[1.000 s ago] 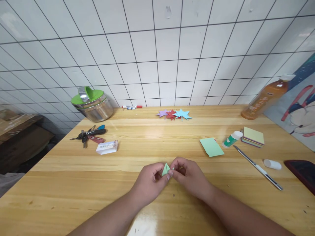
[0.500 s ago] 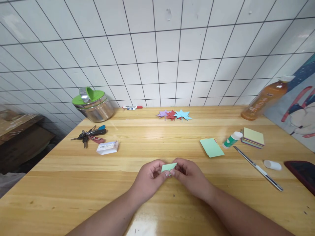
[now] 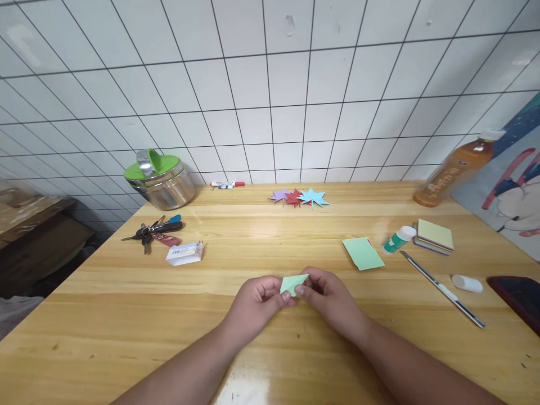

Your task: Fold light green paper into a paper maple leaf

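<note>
A small folded piece of light green paper (image 3: 292,283) is held between both hands above the front middle of the table. My left hand (image 3: 258,301) pinches its lower left part, the thumb lying on top. On the other side my right hand (image 3: 329,295) grips its right edge between thumb and curled fingers. The paper's underside is hidden by the fingers. Nearest to my right hand lies a flat stack of green square paper (image 3: 363,253). Farther back sit folded paper maple leaves in purple (image 3: 278,195), red (image 3: 293,197) and light blue (image 3: 313,197).
To the right are a glue stick (image 3: 399,240), its white cap (image 3: 467,283), a utility knife (image 3: 442,289), a sticky-note stack (image 3: 434,236), a dark phone (image 3: 517,298) and a drink bottle (image 3: 459,169). Leftward are keys (image 3: 154,230), a small box (image 3: 184,253), a green-lidded pot (image 3: 162,180) and a marker (image 3: 228,184).
The green paper has tilted and shows more of its face. My right hand has risen slightly, and the thumbs sit a little farther apart.
</note>
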`<act>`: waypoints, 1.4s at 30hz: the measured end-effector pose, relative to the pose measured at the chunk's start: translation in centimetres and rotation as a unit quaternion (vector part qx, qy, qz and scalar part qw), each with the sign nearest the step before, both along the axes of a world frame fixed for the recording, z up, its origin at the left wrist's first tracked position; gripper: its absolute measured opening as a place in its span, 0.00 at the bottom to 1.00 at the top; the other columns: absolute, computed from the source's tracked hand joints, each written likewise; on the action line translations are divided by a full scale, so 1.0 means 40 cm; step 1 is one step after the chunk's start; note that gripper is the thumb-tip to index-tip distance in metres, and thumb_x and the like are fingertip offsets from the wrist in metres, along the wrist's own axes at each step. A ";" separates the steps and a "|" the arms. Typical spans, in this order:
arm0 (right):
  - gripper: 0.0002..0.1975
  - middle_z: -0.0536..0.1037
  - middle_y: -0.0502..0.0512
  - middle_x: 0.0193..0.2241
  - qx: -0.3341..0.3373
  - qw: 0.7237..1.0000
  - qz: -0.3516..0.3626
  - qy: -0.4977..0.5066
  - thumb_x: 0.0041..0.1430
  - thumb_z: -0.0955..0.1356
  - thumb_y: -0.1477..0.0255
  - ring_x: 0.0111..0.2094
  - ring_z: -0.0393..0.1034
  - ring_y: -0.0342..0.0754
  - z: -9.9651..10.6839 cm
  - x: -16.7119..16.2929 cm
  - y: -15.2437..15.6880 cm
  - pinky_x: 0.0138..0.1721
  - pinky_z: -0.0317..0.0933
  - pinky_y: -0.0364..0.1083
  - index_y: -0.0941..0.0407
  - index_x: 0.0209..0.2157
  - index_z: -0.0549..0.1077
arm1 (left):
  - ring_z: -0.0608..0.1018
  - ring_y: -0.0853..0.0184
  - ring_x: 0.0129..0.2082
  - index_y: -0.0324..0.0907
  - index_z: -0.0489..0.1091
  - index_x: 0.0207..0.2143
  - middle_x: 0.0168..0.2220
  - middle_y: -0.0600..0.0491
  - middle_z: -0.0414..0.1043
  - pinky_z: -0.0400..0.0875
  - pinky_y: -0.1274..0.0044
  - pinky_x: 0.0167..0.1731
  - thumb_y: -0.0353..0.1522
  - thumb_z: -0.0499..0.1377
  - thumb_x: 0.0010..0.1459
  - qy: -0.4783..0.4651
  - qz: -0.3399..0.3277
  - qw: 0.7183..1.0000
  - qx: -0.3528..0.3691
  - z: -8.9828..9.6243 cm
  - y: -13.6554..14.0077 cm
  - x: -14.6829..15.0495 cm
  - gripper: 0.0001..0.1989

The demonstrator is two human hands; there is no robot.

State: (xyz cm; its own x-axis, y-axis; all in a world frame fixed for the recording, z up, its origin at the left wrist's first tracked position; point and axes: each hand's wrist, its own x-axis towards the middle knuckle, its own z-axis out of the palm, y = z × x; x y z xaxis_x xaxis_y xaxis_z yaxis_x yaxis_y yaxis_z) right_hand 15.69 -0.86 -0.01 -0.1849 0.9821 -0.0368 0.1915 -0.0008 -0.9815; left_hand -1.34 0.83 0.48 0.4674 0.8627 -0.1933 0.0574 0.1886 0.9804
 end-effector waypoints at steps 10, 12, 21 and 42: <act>0.16 0.67 0.58 0.40 0.325 0.912 0.006 -0.250 0.54 0.64 0.76 0.41 0.64 0.48 0.021 0.003 -0.033 0.41 0.63 0.47 0.52 0.46 0.66 | 0.68 0.72 0.23 0.38 0.69 0.26 0.22 0.56 0.67 0.60 0.82 0.24 0.35 0.56 0.53 0.070 0.008 0.995 0.077 -0.010 -0.010 0.007 0.09; 0.19 0.67 0.59 0.44 0.307 0.912 0.008 -0.270 0.54 0.64 0.74 0.44 0.63 0.49 0.019 0.003 -0.029 0.43 0.63 0.48 0.53 0.49 0.64 | 0.65 0.73 0.22 0.38 0.68 0.25 0.21 0.58 0.63 0.59 0.82 0.23 0.34 0.55 0.53 0.096 0.000 0.989 0.112 -0.019 -0.010 0.006 0.09; 0.18 0.68 0.57 0.47 0.282 0.900 0.010 -0.332 0.55 0.64 0.67 0.45 0.65 0.50 0.010 0.010 -0.018 0.44 0.63 0.49 0.52 0.49 0.67 | 0.63 0.72 0.21 0.40 0.68 0.25 0.21 0.57 0.63 0.56 0.82 0.22 0.33 0.52 0.54 0.162 -0.006 0.968 0.191 -0.019 -0.015 0.003 0.08; 0.01 0.71 0.49 0.24 0.145 0.968 -0.041 -0.202 0.49 0.66 0.74 0.28 0.62 0.44 0.007 -0.003 -0.004 0.30 0.54 0.42 0.55 0.27 0.71 | 0.65 0.72 0.23 0.40 0.70 0.31 0.24 0.55 0.68 0.58 0.82 0.23 0.35 0.52 0.56 0.165 -0.017 0.968 0.189 -0.020 -0.019 0.004 0.10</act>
